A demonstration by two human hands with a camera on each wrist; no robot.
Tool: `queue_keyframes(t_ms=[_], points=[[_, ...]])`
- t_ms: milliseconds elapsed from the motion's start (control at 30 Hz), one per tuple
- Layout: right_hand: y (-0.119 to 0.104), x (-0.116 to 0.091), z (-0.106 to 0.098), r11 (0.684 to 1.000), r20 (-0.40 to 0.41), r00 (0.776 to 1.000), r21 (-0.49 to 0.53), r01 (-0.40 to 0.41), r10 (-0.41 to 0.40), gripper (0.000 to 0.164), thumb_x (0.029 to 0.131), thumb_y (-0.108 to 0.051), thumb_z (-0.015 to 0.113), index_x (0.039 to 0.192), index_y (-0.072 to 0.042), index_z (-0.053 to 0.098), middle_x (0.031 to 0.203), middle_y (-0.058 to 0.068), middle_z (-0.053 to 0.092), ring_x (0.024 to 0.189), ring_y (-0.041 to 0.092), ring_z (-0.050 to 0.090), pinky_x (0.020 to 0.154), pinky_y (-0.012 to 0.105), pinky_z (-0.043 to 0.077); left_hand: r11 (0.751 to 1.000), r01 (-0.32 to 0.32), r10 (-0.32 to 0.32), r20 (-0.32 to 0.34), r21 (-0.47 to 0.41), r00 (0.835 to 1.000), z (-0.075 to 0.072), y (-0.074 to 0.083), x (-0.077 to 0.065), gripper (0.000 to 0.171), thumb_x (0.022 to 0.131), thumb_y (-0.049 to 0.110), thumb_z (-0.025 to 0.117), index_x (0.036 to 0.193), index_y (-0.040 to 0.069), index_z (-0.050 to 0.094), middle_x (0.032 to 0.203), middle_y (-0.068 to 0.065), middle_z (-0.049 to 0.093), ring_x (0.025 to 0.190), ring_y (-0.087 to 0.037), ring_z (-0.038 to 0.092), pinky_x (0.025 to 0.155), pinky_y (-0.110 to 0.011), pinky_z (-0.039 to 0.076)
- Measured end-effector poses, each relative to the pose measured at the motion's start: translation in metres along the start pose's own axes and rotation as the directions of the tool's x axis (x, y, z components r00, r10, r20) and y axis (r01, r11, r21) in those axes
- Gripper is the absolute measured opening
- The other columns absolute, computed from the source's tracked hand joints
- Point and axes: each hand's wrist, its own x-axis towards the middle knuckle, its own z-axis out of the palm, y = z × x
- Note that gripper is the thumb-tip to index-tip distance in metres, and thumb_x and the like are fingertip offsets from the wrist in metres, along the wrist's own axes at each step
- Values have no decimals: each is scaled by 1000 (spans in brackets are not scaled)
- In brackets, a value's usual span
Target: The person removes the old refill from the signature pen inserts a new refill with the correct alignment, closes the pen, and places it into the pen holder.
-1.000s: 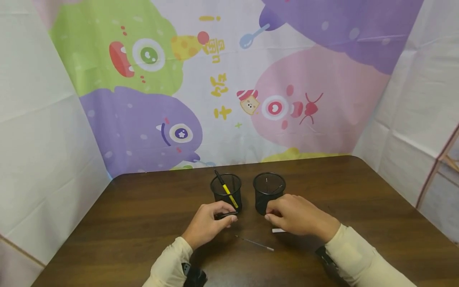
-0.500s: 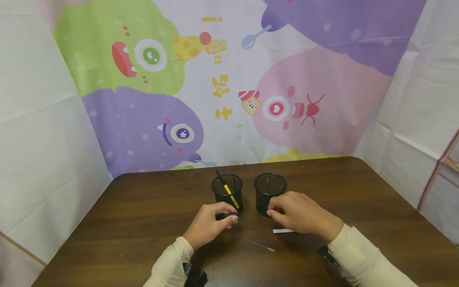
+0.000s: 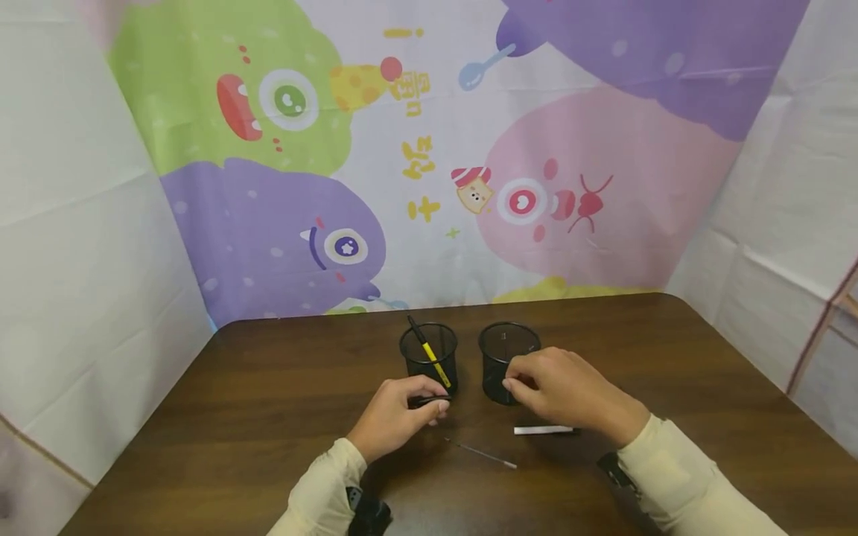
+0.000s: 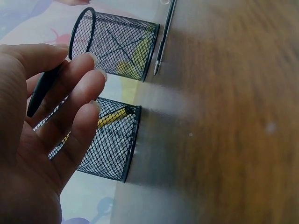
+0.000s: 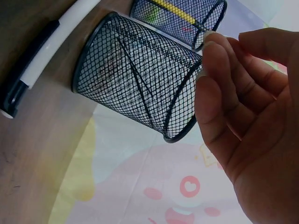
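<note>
My left hand [image 3: 429, 403] pinches a short black pen [image 3: 422, 401] just in front of the left black mesh cup [image 3: 430, 356]; the left wrist view shows this pen [image 4: 41, 89] between thumb and fingers [image 4: 86, 70]. That cup holds a yellow and black pen [image 3: 429, 355]. My right hand [image 3: 515, 385] has its fingertips [image 5: 205, 44] bunched at the rim of the right mesh cup [image 3: 507, 359], and nothing shows between them. Thin dark rods lean inside that cup [image 5: 135, 74]. A white pen [image 3: 543, 429] lies on the table under my right wrist.
A thin grey rod [image 3: 480, 452] lies on the dark wooden table [image 3: 234, 417] between my forearms. A cartoon-printed cloth [image 3: 429, 149] hangs behind the table, with white fabric walls on both sides. The table's rounded back corners are near the walls.
My right hand has lifted off the white pen and moved up to the right cup's rim, leaving the pen uncovered. My left hand keeps its hold on the black pen.
</note>
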Motion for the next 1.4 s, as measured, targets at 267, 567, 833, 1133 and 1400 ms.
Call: queue_keyframes(t_ms=[267, 567, 833, 1133, 1400], points=[[1, 7, -4, 1000, -68, 998, 12, 3, -2, 12, 95, -20, 69, 84, -24, 68, 69, -21, 53, 62, 0, 48, 61, 26, 44, 1000, 7, -6, 3, -11, 1000, 0, -1, -1, 14, 94, 18, 73, 103, 7, 73, 86, -3, 75, 70, -12, 69, 69, -29, 57], [5, 20, -17, 999, -145, 989, 45, -24, 31, 5, 93, -18, 71, 89, -19, 73, 71, -20, 58, 62, 2, 50, 60, 28, 45, 1000, -5, 5, 7, 3, 1000, -1, 3, 1, 15, 95, 17, 73, 103, 5, 74, 83, 4, 73, 70, -11, 69, 67, -29, 57], [9, 31, -14, 999, -141, 989, 5, -54, 54, 8, 94, -19, 69, 87, -17, 72, 71, -14, 55, 65, 7, 50, 62, 30, 44, 1000, 19, -19, 12, -10, 1000, -1, 2, 0, 15, 94, 19, 73, 102, 6, 74, 83, 5, 74, 71, -12, 69, 68, -29, 57], [17, 47, -4, 990, -75, 993, -97, -98, 91, 10, 95, -23, 68, 86, -20, 71, 72, -13, 56, 67, 9, 52, 61, 32, 46, 997, 72, -72, 2, -7, 997, -2, 14, -4, 10, 95, 9, 71, 104, 6, 72, 87, -8, 75, 71, -19, 70, 69, -29, 57], [22, 53, -1, 981, 3, 991, -135, -136, 137, 19, 95, -23, 67, 77, -22, 70, 61, -13, 51, 55, 8, 46, 52, 30, 39, 1000, 24, -24, -1, -13, 1000, -3, 38, -4, 8, 96, 6, 68, 102, 2, 71, 84, -11, 73, 70, -19, 69, 68, -28, 56]])
